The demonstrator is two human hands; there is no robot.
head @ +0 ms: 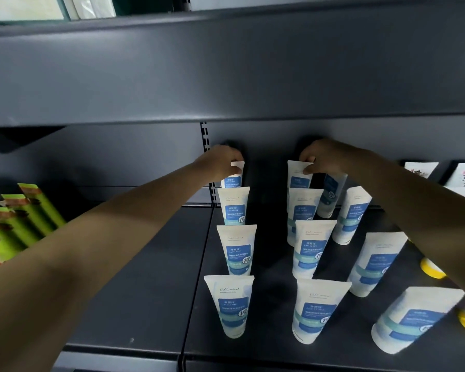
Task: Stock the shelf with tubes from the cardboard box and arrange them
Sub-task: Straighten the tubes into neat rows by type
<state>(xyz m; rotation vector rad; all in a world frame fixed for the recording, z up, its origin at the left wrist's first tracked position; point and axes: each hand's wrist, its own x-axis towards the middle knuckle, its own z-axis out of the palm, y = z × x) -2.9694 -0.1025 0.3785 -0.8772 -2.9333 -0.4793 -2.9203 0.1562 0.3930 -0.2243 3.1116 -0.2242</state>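
White-and-blue tubes (313, 248) stood cap-down in three rows on the dark shelf (151, 296); left hand (220, 161) held the rearmost left-row tube (232, 179) by its crimped top — grip pinched on it; right hand (325, 159) pinched the rearmost middle-row tube (298, 175) likewise; green boxes (24, 218) far left — yellow caps (432, 268) at right.

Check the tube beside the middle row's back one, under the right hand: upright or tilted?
Tilted. The shaded tube slants, cap end toward the back middle tube, which stands straight, pinched by the right hand.
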